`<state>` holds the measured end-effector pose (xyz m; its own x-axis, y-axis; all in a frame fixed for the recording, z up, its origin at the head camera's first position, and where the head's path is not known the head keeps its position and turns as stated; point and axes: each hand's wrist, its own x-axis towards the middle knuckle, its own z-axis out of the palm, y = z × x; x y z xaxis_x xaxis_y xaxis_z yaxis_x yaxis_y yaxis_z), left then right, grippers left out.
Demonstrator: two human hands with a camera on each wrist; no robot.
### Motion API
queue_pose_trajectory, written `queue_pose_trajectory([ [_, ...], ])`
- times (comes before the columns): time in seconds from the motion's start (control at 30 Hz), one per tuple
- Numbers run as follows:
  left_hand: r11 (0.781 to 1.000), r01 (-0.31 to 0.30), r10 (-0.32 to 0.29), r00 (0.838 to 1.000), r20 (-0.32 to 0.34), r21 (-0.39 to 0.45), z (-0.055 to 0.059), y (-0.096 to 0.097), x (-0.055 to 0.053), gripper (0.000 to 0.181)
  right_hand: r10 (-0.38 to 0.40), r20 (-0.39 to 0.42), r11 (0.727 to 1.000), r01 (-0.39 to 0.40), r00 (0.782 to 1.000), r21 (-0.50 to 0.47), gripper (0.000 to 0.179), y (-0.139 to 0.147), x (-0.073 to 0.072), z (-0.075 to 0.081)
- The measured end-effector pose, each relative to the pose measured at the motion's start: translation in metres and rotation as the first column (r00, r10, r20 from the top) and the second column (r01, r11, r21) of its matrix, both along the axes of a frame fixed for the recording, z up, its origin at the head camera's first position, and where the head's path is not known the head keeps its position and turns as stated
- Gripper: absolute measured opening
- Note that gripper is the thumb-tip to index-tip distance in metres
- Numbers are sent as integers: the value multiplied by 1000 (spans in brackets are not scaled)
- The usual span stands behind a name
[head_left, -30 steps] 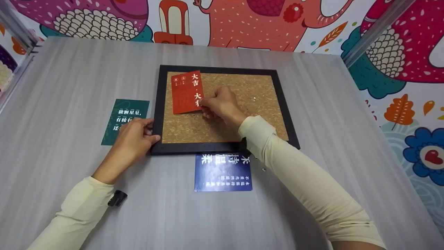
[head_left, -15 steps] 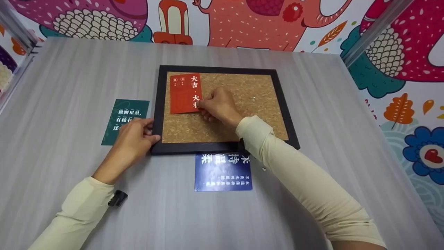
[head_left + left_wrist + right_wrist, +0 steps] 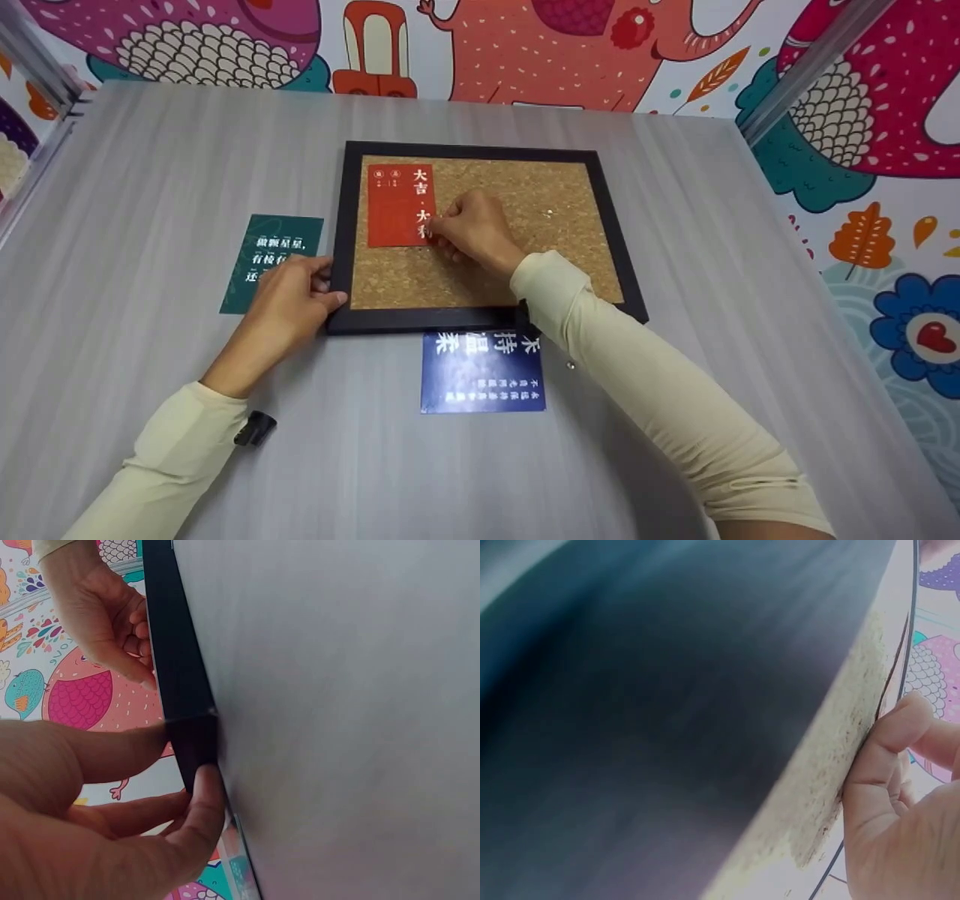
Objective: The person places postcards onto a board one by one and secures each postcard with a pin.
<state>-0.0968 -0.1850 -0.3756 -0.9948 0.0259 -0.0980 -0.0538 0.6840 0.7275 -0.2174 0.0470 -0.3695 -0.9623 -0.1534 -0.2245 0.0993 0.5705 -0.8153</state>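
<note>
right hand (image 3: 480, 227) pinches red card (image 3: 394, 210); left hand (image 3: 291, 298) grips frame (image 3: 420, 320)

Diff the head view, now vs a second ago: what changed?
The red card has straightened: its far edge came down in the view, the card edged slightly left, and it sits squarer to the frame. Nothing was taken or let go: the right hand keeps its grip at the card's right edge. The left hand, frame, green card and blue card stayed put.
</note>
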Motion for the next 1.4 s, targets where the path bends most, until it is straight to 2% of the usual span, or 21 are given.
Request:
queue_pose_trajectory([
  [0.17,1000,-4,4,1000,6,3,1,0,0,55,7,5,1000,-7,1000,-16,25,1,0,0],
  [0.5,1000,2,-2,1000,11,-6,0,-1,-1,56,40,24,989,-36,999,-145,24,12,3,1],
  [0.73,1000,-4,4,1000,16,-1,-1,-1,-2,58,52,1,990,-51,999,-133,24,24,5,3],
  [0.93,1000,-5,4,1000,16,3,-1,-1,-2,57,48,15,994,-47,999,-96,24,30,7,5],
  [1.4,1000,1,-1,1000,12,-5,-1,-1,-3,57,76,11,990,-74,997,-118,23,46,15,7],
])
